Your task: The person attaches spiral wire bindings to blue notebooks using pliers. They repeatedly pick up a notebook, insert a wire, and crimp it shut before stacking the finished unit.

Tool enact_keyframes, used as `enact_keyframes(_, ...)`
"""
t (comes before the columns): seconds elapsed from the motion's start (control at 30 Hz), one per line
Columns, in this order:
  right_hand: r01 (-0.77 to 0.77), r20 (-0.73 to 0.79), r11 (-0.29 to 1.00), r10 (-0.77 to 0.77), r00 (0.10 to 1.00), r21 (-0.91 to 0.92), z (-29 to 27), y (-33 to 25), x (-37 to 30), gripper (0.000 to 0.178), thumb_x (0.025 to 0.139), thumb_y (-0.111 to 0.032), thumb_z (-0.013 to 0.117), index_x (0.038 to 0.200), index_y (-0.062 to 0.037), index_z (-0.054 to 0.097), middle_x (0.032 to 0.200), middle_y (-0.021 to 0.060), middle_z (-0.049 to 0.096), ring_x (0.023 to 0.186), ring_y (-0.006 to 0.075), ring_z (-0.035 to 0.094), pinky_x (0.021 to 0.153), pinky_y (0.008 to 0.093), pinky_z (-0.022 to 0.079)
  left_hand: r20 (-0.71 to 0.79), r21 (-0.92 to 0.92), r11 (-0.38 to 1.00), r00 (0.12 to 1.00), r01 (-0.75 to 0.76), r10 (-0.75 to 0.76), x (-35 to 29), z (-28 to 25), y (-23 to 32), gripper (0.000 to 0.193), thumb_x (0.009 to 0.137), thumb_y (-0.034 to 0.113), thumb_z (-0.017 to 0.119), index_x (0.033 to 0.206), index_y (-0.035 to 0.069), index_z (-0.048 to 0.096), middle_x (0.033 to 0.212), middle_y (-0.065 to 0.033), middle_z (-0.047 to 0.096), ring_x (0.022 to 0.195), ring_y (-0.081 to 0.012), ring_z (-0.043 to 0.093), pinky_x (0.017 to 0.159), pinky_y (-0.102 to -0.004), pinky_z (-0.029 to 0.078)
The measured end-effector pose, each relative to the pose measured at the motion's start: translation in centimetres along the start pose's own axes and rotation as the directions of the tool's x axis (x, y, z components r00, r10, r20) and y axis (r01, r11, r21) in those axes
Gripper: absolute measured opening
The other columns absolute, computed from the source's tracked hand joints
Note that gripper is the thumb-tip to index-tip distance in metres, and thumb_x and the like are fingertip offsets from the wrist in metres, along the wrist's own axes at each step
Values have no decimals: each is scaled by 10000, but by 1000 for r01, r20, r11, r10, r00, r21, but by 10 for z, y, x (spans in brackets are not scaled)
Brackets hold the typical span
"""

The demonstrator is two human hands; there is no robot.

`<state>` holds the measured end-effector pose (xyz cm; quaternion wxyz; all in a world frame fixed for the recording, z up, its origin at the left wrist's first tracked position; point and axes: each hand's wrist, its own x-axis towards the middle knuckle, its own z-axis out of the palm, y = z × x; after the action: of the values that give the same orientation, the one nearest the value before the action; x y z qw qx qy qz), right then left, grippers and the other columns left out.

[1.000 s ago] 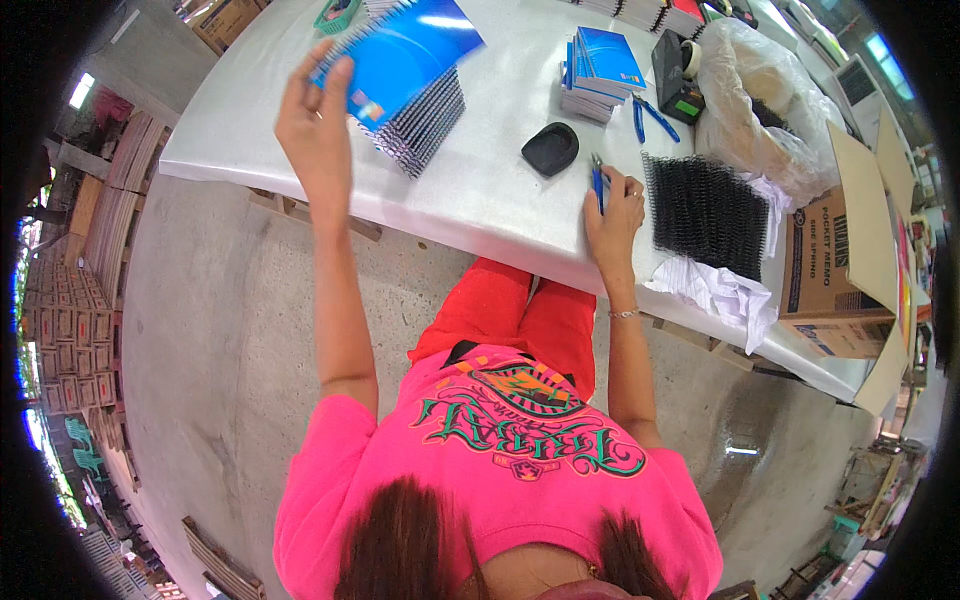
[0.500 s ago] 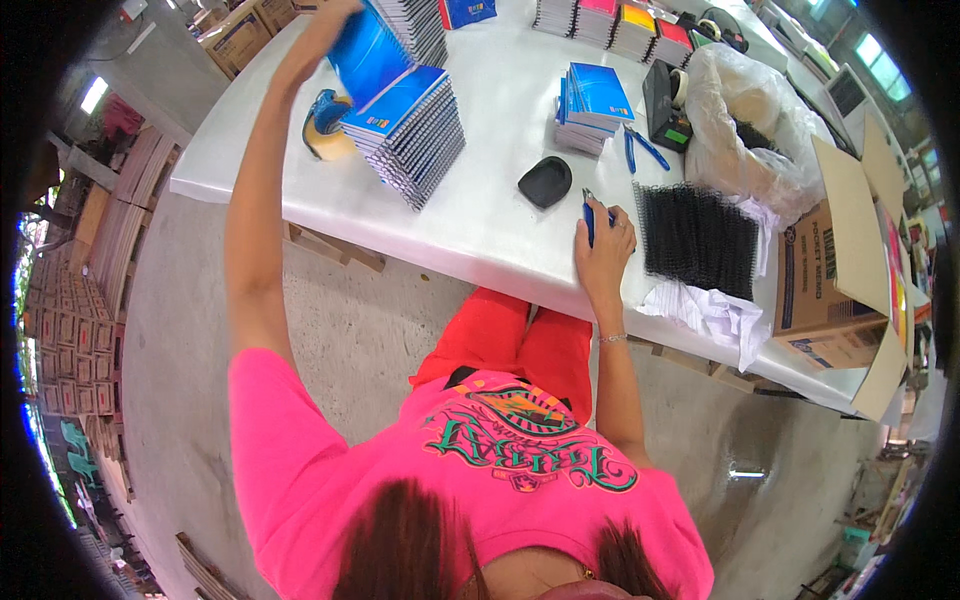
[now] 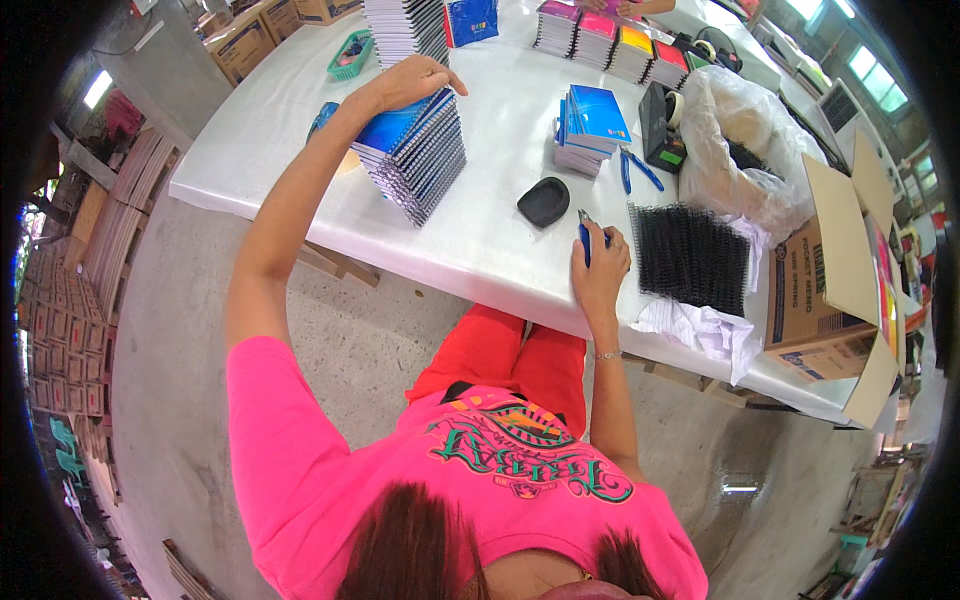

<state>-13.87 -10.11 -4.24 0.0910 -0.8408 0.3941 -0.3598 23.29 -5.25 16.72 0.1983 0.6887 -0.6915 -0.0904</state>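
My left hand (image 3: pixel 408 84) rests over the top of a tall stack of blue-covered spiral notebooks (image 3: pixel 428 160), one finger stretched out past the edge. Whether it grips a cover is hard to see. On the table's near side my right hand (image 3: pixel 604 262) is closed round blue-handled pliers (image 3: pixel 585 236), their metal jaws pointing away from me. A rounded black pad-like object (image 3: pixel 543 203) lies just left of them. Beside that hand, on the right, is a dense row of black wire spirals (image 3: pixel 690 258).
A smaller pile of blue notebooks (image 3: pixel 598 118) stands mid-table, with a second pair of blue pliers (image 3: pixel 641 171) beside it. Further right are a black tape dispenser (image 3: pixel 662 125), a plastic bag (image 3: pixel 745 135) and an open carton (image 3: pixel 815 290). Another person's hands (image 3: pixel 630 8) show at the far edge.
My left hand has come back toward me, from the far-left pile to the top of the nearer notebook stack. The blue notebook raised beside it has come down. My right hand still holds the pliers.
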Motion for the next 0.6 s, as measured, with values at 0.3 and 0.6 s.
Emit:
enact_keyframes(0.3, -3, 7, 1000, 2, 1000, 9, -1, -2, 0, 374, 907, -199, 599, 1269, -110, 573, 1236, 208, 491, 1162, 373, 458, 1034, 499, 318, -18, -6, 988, 987, -157, 157, 5, 15, -17, 425, 859, 199, 386, 1014, 39, 748, 849, -103, 423, 829, -231, 452, 849, -356, 395)
enact_keyframes(0.6, -4, 2, 1000, 4, 1000, 10, -4, -3, 0, 380, 907, -202, 600, 1276, -112, 570, 1232, 204, 491, 1164, 369, 460, 1038, 499, 319, -18, -9, 991, 990, -137, 137, 5, 16, -13, 359, 900, 281, 486, 972, 58, 759, 937, -98, 506, 949, -227, 499, 880, -360, 405)
